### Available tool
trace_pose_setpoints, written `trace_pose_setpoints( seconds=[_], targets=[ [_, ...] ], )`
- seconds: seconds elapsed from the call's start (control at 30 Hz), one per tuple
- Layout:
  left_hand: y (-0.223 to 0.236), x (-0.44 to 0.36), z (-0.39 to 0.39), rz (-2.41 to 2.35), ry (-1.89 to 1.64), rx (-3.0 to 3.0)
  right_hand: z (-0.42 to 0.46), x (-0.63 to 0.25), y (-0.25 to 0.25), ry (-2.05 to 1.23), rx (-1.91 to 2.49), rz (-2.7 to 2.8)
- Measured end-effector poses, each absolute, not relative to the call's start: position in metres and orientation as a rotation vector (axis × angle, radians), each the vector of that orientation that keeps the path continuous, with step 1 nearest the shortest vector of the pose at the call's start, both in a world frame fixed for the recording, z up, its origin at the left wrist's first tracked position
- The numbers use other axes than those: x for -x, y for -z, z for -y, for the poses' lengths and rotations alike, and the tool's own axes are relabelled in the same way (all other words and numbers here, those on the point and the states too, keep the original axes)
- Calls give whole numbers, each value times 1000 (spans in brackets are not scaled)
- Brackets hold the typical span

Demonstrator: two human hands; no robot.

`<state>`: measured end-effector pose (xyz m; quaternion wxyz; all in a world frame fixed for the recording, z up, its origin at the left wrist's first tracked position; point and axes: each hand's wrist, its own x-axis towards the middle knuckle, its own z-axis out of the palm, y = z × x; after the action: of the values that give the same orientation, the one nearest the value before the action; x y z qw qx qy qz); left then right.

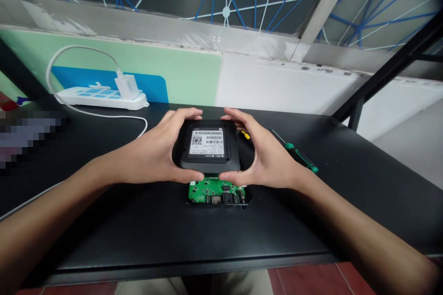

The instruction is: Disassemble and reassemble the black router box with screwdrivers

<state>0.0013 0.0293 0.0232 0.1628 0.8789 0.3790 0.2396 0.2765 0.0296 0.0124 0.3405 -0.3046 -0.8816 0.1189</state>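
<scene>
Between my two hands is a black plastic device cover with a white barcode label facing up. My left hand grips its left side, thumb at the near edge and fingers at the far edge. On the opposite side my right hand holds it the same way. Below the cover, a green circuit board lies in a black base on the table, its near edge with several ports showing. The cover hides the rest of the board.
A screwdriver with a green and black handle lies right of my right hand. Something yellow shows behind that hand. At the back left stands a white power strip with a charger and white cable. The black table ends in front.
</scene>
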Motion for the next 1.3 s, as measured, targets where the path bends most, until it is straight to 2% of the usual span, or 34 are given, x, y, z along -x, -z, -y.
trace_pose_setpoints(
  seconds=[0.27, 0.5, 0.63, 0.87, 0.97, 1.1, 1.3],
  targets=[
    [-27, -3, -28, -1017, -694, -2575, -25, -272, -12, -358, 736, 2265],
    [-25, -4, -26, -1005, -868, -2401, -24, -270, -7, -791, 745, 2031],
    [-24, -4, -25, -984, -873, -2351, -24, -264, 1, -904, 690, 1929],
    [-24, -11, -19, -991, -860, -2270, -22, -261, -2, -800, 734, 1908],
    [-16, -17, -19, -1134, -843, -2231, -27, -270, -7, -699, 795, 1910],
    [-7, -20, -19, -1289, -628, -2205, -38, -285, -12, -567, 858, 1869],
    [-15, -24, -6, -1197, -407, -2379, -55, -298, -9, -545, 922, 1714]
  ],
)
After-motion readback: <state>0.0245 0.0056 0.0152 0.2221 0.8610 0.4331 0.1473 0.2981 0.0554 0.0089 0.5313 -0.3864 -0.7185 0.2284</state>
